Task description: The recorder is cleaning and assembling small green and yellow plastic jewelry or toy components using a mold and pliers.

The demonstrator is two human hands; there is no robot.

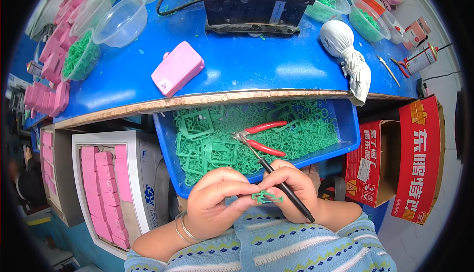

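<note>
My left hand [217, 200] pinches a small green openwork piece [266, 197] between thumb and fingertips, just in front of my body. A slim black-handled tool [292, 198] with a thin metal shaft lies across my right hand [295, 187], gripped by its fingers. Its tip points away from me, over the tray; the right fingertips are close to the green piece, and whether they touch it I cannot tell. Beyond both hands, red-handled cutters [266, 149] rest on a heap of green pieces and frames [217, 148] in a blue tray [351, 133].
The blue table [237, 69] holds a pink block [177, 69], a dark metal box [256, 3], a cloth-wrapped bundle [345, 50] and clear bowls [121, 22]. Pink blocks fill a white-framed box [81, 193] at left; a red carton [365, 158] stands at right.
</note>
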